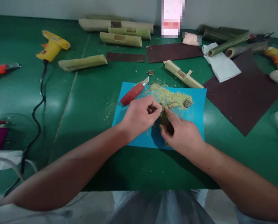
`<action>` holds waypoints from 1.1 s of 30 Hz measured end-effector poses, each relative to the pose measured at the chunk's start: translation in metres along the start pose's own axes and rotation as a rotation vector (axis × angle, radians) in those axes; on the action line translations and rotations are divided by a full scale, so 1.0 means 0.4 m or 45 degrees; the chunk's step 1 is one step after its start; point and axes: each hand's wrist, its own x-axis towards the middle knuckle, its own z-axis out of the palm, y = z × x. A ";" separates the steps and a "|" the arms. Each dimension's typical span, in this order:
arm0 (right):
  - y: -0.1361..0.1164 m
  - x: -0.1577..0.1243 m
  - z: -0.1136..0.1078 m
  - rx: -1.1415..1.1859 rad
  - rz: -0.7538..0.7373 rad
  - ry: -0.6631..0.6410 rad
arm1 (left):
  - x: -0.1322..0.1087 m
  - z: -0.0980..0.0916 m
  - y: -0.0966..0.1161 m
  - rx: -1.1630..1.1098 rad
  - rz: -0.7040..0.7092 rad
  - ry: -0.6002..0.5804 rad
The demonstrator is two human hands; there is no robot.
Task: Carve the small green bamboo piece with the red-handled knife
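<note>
Craft workshop: red-handled knife (pixel 134 92), cut bamboo pieces (pixel 134 41), shavings (pixel 172 95).

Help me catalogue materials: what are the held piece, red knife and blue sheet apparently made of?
Held piece: likely dull green bamboo, resembling the hollow green tubes beyond. Red knife: pale, shiny blade, likely metal; smooth, evenly red handle, painted wood or plastic. Blue sheet: thin and matte, probably paper or card.

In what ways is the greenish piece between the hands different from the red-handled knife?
The piece is dull green; the knife has a red handle and pale blade. The right hand grips the piece, but the knife lies unheld, mostly on the blue sheet. Both are elongated.
</note>
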 end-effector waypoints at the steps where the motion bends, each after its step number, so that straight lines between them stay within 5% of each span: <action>1: 0.000 0.001 -0.001 0.002 -0.001 -0.002 | 0.002 0.000 0.000 -0.001 0.000 0.028; 33: 0.001 0.001 0.002 -0.012 -0.020 0.023 | 0.005 0.004 0.000 -0.034 -0.031 0.075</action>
